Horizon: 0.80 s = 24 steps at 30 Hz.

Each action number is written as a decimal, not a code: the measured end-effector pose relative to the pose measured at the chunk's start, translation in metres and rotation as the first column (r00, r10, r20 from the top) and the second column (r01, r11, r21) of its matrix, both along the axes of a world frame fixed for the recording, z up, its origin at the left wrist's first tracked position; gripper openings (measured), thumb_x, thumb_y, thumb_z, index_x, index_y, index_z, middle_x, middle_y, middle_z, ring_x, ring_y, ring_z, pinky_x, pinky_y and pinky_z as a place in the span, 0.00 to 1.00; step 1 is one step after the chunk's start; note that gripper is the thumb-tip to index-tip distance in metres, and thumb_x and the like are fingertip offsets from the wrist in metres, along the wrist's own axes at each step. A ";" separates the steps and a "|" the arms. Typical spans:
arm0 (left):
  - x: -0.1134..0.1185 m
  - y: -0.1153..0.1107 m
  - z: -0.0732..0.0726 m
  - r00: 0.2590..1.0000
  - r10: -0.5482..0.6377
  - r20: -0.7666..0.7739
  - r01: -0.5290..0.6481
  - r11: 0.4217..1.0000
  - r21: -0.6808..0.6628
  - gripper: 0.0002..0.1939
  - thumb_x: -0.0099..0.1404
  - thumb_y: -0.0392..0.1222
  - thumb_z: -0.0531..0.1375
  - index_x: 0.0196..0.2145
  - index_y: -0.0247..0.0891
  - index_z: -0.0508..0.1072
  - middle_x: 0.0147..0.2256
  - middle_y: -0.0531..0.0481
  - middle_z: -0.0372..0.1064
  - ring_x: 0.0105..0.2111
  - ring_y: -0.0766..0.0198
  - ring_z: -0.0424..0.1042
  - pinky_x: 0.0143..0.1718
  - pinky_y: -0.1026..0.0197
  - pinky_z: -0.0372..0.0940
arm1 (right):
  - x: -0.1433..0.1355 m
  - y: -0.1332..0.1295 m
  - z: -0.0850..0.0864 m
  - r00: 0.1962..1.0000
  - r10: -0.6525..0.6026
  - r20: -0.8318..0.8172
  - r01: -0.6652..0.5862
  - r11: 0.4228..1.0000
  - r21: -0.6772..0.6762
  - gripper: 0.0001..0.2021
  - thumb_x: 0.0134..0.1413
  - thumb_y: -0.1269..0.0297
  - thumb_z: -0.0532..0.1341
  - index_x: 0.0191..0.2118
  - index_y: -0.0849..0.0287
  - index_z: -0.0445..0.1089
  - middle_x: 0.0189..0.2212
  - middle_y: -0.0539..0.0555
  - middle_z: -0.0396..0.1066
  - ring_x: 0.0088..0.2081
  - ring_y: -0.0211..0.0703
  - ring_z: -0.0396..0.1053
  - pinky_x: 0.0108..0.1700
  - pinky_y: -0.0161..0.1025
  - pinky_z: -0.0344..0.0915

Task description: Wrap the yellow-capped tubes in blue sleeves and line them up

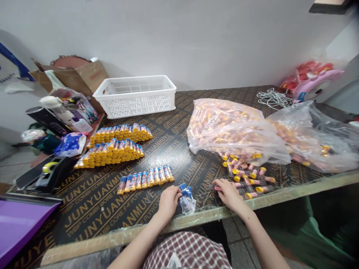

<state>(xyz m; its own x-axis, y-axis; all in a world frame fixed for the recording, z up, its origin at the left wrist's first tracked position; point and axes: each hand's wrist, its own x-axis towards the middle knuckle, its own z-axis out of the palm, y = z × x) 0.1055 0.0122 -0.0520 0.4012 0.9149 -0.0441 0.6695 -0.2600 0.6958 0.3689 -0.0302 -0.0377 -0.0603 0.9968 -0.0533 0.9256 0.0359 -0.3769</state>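
My left hand [169,201] is closed at the near edge of the table, its fingertips pinching the edge of a small pile of blue-and-clear plastic wrappers [187,201]. To the right, my right hand [228,192] has its fingers curled on a small pinkish tube [217,188], mostly covered by the fingers. Beside that hand lie loose clear tubes with yellow caps and pink contents [252,182]. Left of the wrappers runs a row of blue-labelled tubes [144,179], side by side. Behind it, more labelled tubes are stacked in two piles [112,153], yellow ends facing me.
A white plastic basket [137,101] stands against the wall. Large clear bags of tubes [230,127] fill the right side. A pink fan [318,87] and a coiled white cable [273,99] are behind them. Bottles, a paper bag [92,80] and a tape dispenser [53,173] crowd the left.
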 end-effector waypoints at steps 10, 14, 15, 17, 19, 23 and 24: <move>-0.002 -0.006 0.006 0.988 0.059 0.140 -0.066 0.997 0.042 0.04 0.55 0.35 0.58 0.24 0.37 0.67 0.26 0.52 0.66 0.28 0.64 0.65 0.31 0.64 0.56 | -0.032 -0.004 0.011 0.916 0.018 -0.401 0.047 0.987 0.152 0.12 0.59 0.66 0.51 0.46 0.55 0.65 0.39 0.55 0.65 0.41 0.43 0.67 0.45 0.42 0.65; 0.000 -0.003 0.011 0.871 0.238 0.429 -0.109 0.947 -0.304 0.04 0.54 0.37 0.58 0.25 0.38 0.63 0.20 0.57 0.62 0.21 0.68 0.63 0.25 0.67 0.56 | -0.050 -0.010 0.018 0.855 -0.004 -0.519 0.163 0.951 0.262 0.06 0.57 0.64 0.55 0.38 0.57 0.68 0.36 0.55 0.68 0.40 0.45 0.67 0.43 0.42 0.66; 0.001 -0.001 0.013 0.816 0.302 0.492 -0.101 0.914 -0.393 0.06 0.52 0.38 0.59 0.27 0.38 0.63 0.19 0.58 0.62 0.20 0.69 0.63 0.24 0.67 0.56 | -0.055 -0.012 0.020 0.834 -0.004 -0.552 0.191 0.940 0.281 0.06 0.57 0.64 0.56 0.36 0.57 0.69 0.37 0.56 0.67 0.41 0.46 0.67 0.44 0.43 0.66; 0.002 0.001 0.018 0.705 0.426 0.568 -0.072 0.839 -0.539 0.14 0.46 0.36 0.63 0.31 0.37 0.64 0.18 0.60 0.63 0.18 0.70 0.62 0.22 0.67 0.57 | -0.064 -0.016 0.022 0.785 -0.008 -0.619 0.241 0.925 0.293 0.07 0.56 0.64 0.57 0.38 0.56 0.70 0.40 0.57 0.66 0.45 0.46 0.66 0.46 0.44 0.65; 0.003 0.004 0.023 0.618 0.517 0.592 -0.045 0.775 -0.631 0.21 0.42 0.36 0.66 0.36 0.36 0.66 0.19 0.59 0.65 0.18 0.71 0.62 0.23 0.67 0.58 | -0.073 -0.021 0.023 0.740 -0.015 -0.672 0.274 0.920 0.282 0.09 0.57 0.65 0.56 0.43 0.54 0.70 0.43 0.57 0.65 0.48 0.46 0.65 0.48 0.44 0.65; 0.002 0.007 0.029 0.547 0.595 0.589 -0.064 0.732 -0.679 0.15 0.44 0.45 0.68 0.28 0.32 0.73 0.22 0.53 0.69 0.22 0.70 0.65 0.27 0.66 0.61 | -0.084 -0.027 0.025 0.697 -0.031 -0.716 0.330 0.901 0.283 0.11 0.56 0.66 0.57 0.45 0.53 0.70 0.43 0.56 0.68 0.46 0.46 0.67 0.46 0.43 0.67; 0.002 0.008 0.029 0.538 0.605 0.587 -0.087 0.732 -0.676 0.15 0.45 0.46 0.67 0.25 0.32 0.73 0.22 0.53 0.68 0.22 0.70 0.65 0.27 0.66 0.61 | -0.085 -0.028 0.025 0.697 -0.035 -0.716 0.343 0.893 0.291 0.11 0.56 0.66 0.58 0.45 0.53 0.70 0.43 0.56 0.69 0.45 0.46 0.68 0.45 0.43 0.68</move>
